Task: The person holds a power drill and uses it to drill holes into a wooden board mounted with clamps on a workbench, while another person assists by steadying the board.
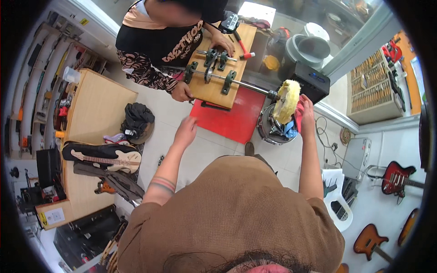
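A fluffy yellow buffing wheel (287, 102) sits on the end of a long metal shaft (250, 86). Green pillow-block bearings (228, 82) carry the shaft on a wooden board (207, 93). Beside the wheel, my right hand (307, 116) is closed on a pinkish-red piece (299, 114), partly hidden by the wheel; its kind is unclear. My left hand (186, 131) is held out near the board's front corner, fingers loosely extended and nothing visible in it. Across from me, a co-worker's hand (182, 92) is at the board's edge, and their other hand (221, 44) rests on its top.
A red mat (236, 120) lies on the tiled floor under the board. Below the wheel stands a round metal-rimmed drum (264, 129) with a blue cloth (289, 131). A hammer (243, 51) lies on the board. Behind are a black amplifier box (312, 82) and grey buckets (296, 50).
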Demonstrator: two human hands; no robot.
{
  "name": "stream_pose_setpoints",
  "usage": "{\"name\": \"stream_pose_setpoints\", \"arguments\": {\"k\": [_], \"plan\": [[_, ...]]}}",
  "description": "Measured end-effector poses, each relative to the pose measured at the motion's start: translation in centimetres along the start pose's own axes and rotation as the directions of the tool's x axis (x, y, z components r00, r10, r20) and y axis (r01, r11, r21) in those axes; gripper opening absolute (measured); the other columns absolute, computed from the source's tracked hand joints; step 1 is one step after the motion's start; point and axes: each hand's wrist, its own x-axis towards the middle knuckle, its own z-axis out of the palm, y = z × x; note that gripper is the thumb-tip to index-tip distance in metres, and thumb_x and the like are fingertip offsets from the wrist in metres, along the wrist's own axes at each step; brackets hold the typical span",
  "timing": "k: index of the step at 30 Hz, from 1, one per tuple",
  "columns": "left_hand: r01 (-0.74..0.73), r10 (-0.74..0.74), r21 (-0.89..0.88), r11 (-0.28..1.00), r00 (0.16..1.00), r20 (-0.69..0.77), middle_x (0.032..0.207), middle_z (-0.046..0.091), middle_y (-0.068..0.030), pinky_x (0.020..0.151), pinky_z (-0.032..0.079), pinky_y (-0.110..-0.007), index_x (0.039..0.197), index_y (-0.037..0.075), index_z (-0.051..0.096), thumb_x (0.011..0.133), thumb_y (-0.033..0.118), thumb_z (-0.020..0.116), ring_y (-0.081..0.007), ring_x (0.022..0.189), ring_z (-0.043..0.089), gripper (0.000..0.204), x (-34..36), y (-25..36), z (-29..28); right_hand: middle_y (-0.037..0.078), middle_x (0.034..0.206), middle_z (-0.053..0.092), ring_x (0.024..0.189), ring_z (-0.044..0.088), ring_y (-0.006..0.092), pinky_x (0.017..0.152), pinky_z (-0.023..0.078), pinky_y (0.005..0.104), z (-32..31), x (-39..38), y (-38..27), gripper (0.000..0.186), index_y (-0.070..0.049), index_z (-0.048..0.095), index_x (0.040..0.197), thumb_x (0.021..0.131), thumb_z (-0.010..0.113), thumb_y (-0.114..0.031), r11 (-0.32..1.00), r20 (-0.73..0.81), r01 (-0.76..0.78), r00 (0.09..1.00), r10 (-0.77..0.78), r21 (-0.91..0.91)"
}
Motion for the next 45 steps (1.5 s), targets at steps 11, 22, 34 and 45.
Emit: {"name": "stream_pose_setpoints", "arguments": {"k": [11, 22, 34, 45], "plan": [[-0.137, 0.162, 0.116, 0.984, 0.953, -0.255, 0.135, 0.054, -0.0190, 0.111, 0.041, -0.050, 0.137, 0.005, 0.051, 0.089, 0.030, 0.078, -0.0408, 0.128, 0.050, 0.060, 13.6, 7.2, 4.7, 0.006, 0.108, 0.074, 0.095, 0.066, 0.0142, 0.088, 0.051, 0.0314, -0.2, 1.2, 4.4, 0.058, -0.001, 0.071, 0.125, 0.112, 0.043, -0.050, 0.911, 0.090, -0.390, 0.911, 0.403, -0.133], [-0.103, 0.162, 0.205, 0.973, 0.943, -0.291, 0.136, 0.050, -0.0137, 0.113, 0.038, -0.051, 0.134, 0.008, 0.054, 0.084, 0.039, 0.083, -0.0379, 0.131, 0.045, 0.065, 13.8, 7.4, 6.7, 0.004, 0.110, 0.072, 0.097, 0.064, 0.0154, 0.094, 0.048, 0.0287, 0.3, 5.3, -4.9, 0.050, 0.001, 0.068, 0.134, 0.112, 0.048, -0.039, 0.992, 0.246, -0.122, 0.961, 0.125, -0.026], [-0.085, 0.146, 0.197, 0.977, 0.938, -0.316, 0.135, 0.051, -0.0127, 0.113, 0.036, -0.052, 0.130, 0.010, 0.057, 0.083, 0.040, 0.083, -0.0360, 0.130, 0.046, 0.061, 13.6, 6.7, 6.9, 0.006, 0.120, 0.072, 0.113, 0.065, 0.0148, 0.098, 0.051, 0.0336, -3.8, 0.2, 1.8, 0.048, -0.002, 0.068, 0.129, 0.108, 0.052, -0.043, 0.836, 0.310, -0.477, 0.779, 0.545, -0.270], [-0.095, 0.159, 0.212, 0.973, 0.938, -0.309, 0.134, 0.051, -0.0146, 0.113, 0.037, -0.053, 0.130, 0.009, 0.057, 0.083, 0.040, 0.083, -0.0379, 0.129, 0.047, 0.063, 14.3, 7.3, 7.1, 0.011, 0.133, 0.068, 0.119, 0.065, 0.0223, 0.107, 0.047, 0.0371, -1.5, 7.5, 1.9, 0.055, 0.000, 0.061, 0.140, 0.113, 0.041, -0.044, 0.906, 0.315, -0.421, 0.865, 0.390, 0.034]]}}
